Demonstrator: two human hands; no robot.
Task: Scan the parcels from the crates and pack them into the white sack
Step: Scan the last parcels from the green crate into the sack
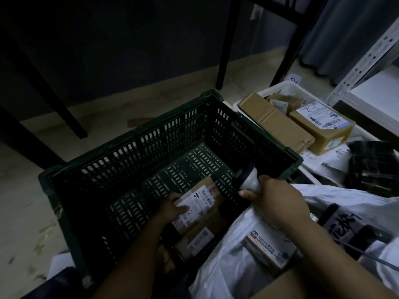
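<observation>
Dim floor, green crate (pixel 133 147). I'm gripping a small parcel (pixel 198 203) inside it with my left hand (pixel 170 209); right hand (pixel 278 201) is clutching the scanner (pixel 248 179). Box looks light, stiff; hold edges. White sack (pixel 226 255) beside.

- The left hand (pixel 172 209) grips the parcel (pixel 201 201) and covers the near-left corner of its label. The print is too small to read.
- The scanner (pixel 248 176) shows only its head. Its grip is hidden inside the right hand (pixel 278 201).
- A second parcel (pixel 196 238), just beside the left forearm, has a blurred label.
- The white sack (pixel 226 255), under the right forearm, is cut off by the bottom and right edges.
- Box labels in the white crate (pixel 278 87), beyond the right hand, are too small to read.
</observation>
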